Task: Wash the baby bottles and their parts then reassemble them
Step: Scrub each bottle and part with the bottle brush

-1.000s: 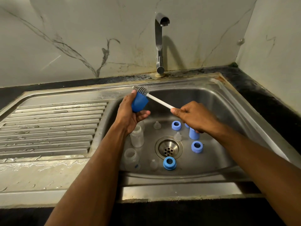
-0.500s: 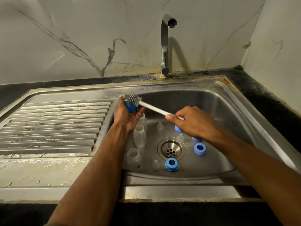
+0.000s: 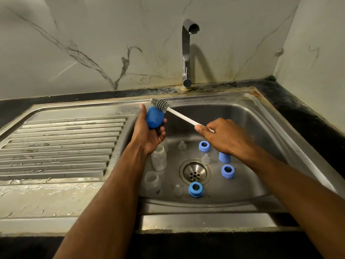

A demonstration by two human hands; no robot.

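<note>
You are scrubbing a blue cap point(image 3: 154, 117), and you are holding it up over the left edge of the sink point(image 3: 261, 113), just in front of the tap point(image 3: 187, 53). Your left hand point(image 3: 149, 133) is cupping the cap with its fingers point(image 3: 162, 135) curled under it and the thumb lying up its far side. Your right hand point(image 3: 222, 135) is gripping the white handle of the brush point(image 3: 160, 105), fingers clamped round it near the end, and the grey bristles are lying against the top of the cap.

To do this well, turn the cap in your palm as you are brushing, so the bristles are reaching all the way round and not only one face. Choking up on the handle would likely give you firmer pressure; a grip this far back lets the head skid off the rounded plastic. Whether the open mouth of the cap is facing the brush I cannot tell, so work the inside as well.

Down in the basin, two clear bottles point(image 3: 158, 157), three blue rings point(image 3: 195, 189), another blue cap point(image 3: 224, 157) and small clear teats point(image 3: 206, 158) are waiting around the drain point(image 3: 195, 172). Keep the wet cap held snugly, since it looks slippery.
</note>
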